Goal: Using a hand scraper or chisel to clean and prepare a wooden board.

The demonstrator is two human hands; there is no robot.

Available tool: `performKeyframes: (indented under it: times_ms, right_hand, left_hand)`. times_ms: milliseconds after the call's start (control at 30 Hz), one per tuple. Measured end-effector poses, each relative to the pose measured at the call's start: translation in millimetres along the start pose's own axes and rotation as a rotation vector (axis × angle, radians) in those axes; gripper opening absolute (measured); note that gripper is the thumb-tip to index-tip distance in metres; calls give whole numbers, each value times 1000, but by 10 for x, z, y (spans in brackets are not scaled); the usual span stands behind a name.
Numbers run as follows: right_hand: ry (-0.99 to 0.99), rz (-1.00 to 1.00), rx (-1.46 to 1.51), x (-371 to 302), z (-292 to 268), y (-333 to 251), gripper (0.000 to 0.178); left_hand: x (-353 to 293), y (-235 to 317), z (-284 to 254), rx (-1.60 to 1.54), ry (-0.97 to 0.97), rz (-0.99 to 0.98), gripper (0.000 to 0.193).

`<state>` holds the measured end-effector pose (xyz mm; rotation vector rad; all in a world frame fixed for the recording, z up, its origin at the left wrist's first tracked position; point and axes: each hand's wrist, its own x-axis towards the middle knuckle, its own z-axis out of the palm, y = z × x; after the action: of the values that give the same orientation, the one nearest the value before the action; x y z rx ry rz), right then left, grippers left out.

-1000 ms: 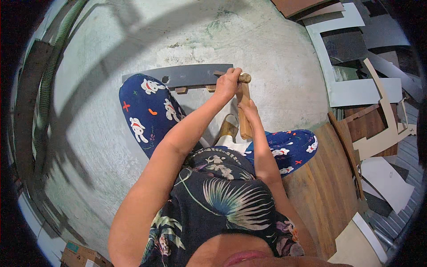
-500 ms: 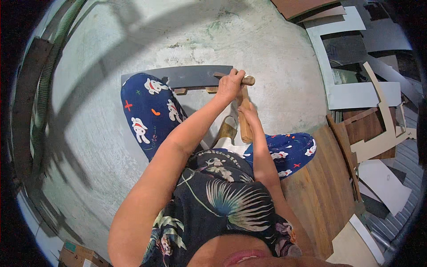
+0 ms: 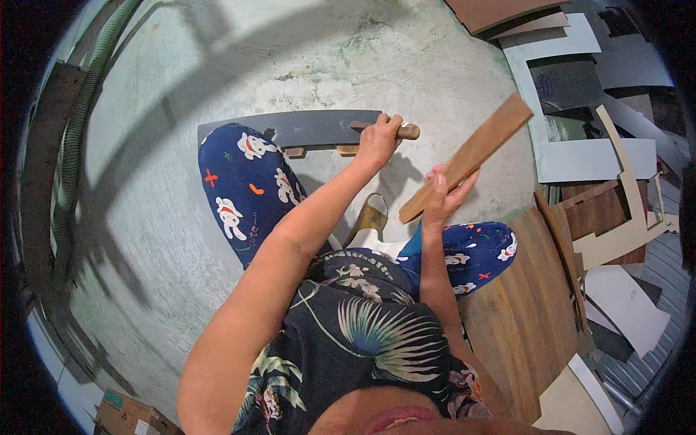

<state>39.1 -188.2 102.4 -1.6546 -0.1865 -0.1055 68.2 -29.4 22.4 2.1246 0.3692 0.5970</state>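
Observation:
My left hand [image 3: 382,141] is closed round a short tool with a rounded wooden handle [image 3: 409,131]. The tool's darker end [image 3: 357,125] points left over a grey board [image 3: 312,127] with a gently curved far edge. My fingers hide the middle of the tool, so I cannot tell its exact kind. Small wooden blocks [image 3: 347,150] show along the board's near edge. To the right, my right hand [image 3: 444,199] grips a flat brown wooden slat [image 3: 475,152], raised and slanting up to the right, apart from the grey board.
My left knee [image 3: 243,163] covers the board's left end, and a sandalled foot [image 3: 371,221] rests between my legs. At the right lie piled white and brown panel offcuts [image 3: 598,159] and a wide wooden panel [image 3: 522,312]. A ribbed hose [image 3: 76,138] runs along the left.
My right hand has turned and lifted the wooden slat away from the tool, outward to the right. My left hand has barely moved and keeps hold of the tool.

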Motion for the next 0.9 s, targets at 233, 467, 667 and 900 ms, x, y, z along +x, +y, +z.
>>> performKeyframes:
  times_ms: [233, 467, 667, 900]
  right_hand:
    - [-121, 251, -108, -44, -162, 489, 71]
    - [-35, 377, -99, 19, -137, 555, 68]
    - [-204, 584, -98, -13, -61, 823, 59]
    - [-304, 561, -182, 80, -193, 1166, 47]
  left_hand:
    - [-34, -49, 23, 45, -118, -67, 32]
    - [-62, -71, 18, -6, -24, -12, 28]
    - [223, -236, -187, -80, 171, -23, 29]
    - [540, -690, -684, -121, 539, -372, 31]
